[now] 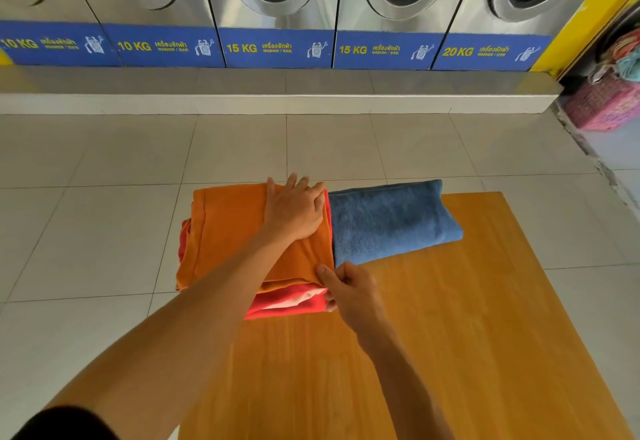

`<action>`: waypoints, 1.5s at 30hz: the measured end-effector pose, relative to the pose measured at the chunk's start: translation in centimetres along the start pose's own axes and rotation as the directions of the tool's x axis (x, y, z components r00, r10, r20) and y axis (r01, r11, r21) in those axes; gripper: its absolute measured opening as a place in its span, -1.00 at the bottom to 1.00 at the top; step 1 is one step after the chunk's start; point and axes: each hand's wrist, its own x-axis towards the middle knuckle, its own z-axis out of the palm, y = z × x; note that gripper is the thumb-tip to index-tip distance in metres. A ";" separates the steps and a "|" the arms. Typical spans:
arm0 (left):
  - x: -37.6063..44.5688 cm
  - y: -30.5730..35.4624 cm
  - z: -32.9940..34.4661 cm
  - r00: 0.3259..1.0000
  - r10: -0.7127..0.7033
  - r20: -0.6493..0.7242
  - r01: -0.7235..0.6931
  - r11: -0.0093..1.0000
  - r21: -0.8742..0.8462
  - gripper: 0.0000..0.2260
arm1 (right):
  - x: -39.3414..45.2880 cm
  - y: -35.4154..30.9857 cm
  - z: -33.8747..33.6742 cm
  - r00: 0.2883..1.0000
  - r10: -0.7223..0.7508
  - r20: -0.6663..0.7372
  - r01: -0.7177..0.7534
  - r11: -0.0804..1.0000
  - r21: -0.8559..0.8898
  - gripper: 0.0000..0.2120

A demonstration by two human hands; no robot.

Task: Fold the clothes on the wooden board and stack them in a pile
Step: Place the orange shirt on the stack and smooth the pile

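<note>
So the orange garment is folded and sitting on top of a red piece, both at the far left corner of the wooden board, just left of centre in the frame. The pile actually hangs a bit off the board's left edge over the tiled floor. Its long axis runs roughly toward and away from the person, slightly tilted.

Left hand is spread flat, palm down, pressing the far right part of the orange piece. Right hand is at the near right corner of the pile, thumb on top and fingers tucked under, pinching the orange edge where it meets the red one. So the right hand is the nearer one and owns that corner.

Touching the pile's right side is a folded blue towel, long axis running left-right. My guess is it goes onto the pile next, a short hop to the left. Washing machines line the top of the frame.
</note>
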 end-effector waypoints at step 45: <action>-15.7 -12.1 -3.5 0.778 -0.585 0.230 0.516 0.385 -0.765 -0.66 | 5.5 -5.9 7.1 0.880 -0.211 0.426 0.471 0.259 -0.844 0.34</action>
